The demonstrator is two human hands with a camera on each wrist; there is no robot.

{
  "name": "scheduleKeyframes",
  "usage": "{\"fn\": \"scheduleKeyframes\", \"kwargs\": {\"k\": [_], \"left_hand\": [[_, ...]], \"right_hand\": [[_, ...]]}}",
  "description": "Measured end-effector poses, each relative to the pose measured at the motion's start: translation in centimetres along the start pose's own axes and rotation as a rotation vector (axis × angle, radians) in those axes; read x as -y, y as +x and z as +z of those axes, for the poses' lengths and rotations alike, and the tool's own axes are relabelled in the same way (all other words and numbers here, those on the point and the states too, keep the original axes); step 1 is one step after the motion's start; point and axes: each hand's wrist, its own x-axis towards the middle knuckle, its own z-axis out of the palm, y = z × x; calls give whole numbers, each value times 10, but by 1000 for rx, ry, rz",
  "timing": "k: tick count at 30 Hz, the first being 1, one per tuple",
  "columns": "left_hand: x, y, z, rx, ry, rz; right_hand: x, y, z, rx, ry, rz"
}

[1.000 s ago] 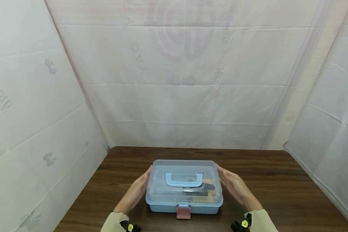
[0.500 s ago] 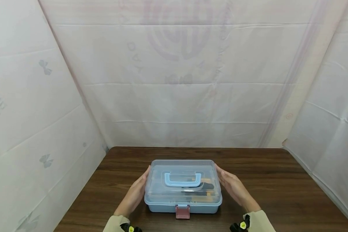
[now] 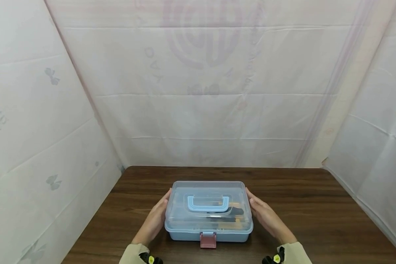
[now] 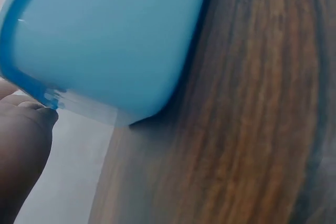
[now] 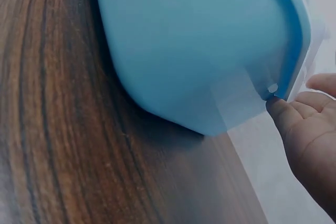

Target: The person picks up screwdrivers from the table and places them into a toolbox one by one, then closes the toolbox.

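A light blue plastic box point(image 3: 208, 234) with a clear lid point(image 3: 208, 194), a blue carry handle point(image 3: 208, 203) and a pink front latch point(image 3: 208, 240) stands on the brown wooden table point(image 3: 316, 205). Dark and orange items show dimly through the lid. My left hand point(image 3: 155, 220) lies flat against the box's left side, fingers straight. My right hand point(image 3: 265, 216) lies flat against its right side the same way. In the left wrist view the fingertips point(image 4: 29, 116) touch the box point(image 4: 105, 40) at its rim. In the right wrist view the fingertips point(image 5: 294, 111) touch the box point(image 5: 194, 45) at its rim.
White sheeting point(image 3: 201, 91) walls in the table at the back, left and right. Bare wood point(image 3: 333, 227) stretches to the right of the box and behind it.
The box and both hands have stayed in place on the table; only the view has shifted slightly.
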Motion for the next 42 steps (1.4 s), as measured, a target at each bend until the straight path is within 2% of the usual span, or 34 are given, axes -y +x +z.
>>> {"fn": "scheduleKeyframes", "kwargs": {"k": [10, 16, 22, 27, 30, 38, 42], "left_hand": [[12, 2, 4, -15, -41, -25], [12, 3, 4, -29, -50, -43], [12, 2, 3, -20, -47, -45], [13, 3, 2, -16, -46, -48], [14, 3, 2, -20, -45, -52], [15, 3, 2, -25, -41, -58], [15, 3, 3, -29, -48, -63]], "right_hand": [[-6, -1, 1, 1, 35, 52], [-7, -2, 3, -39, 11, 51], [-8, -6, 2, -99, -44, 54], [-5, -12, 0, -211, -147, 39], [1, -16, 1, -272, -186, -14], [22, -26, 10, -466, -319, -230], [33, -32, 18, -458, -269, -285]]}}
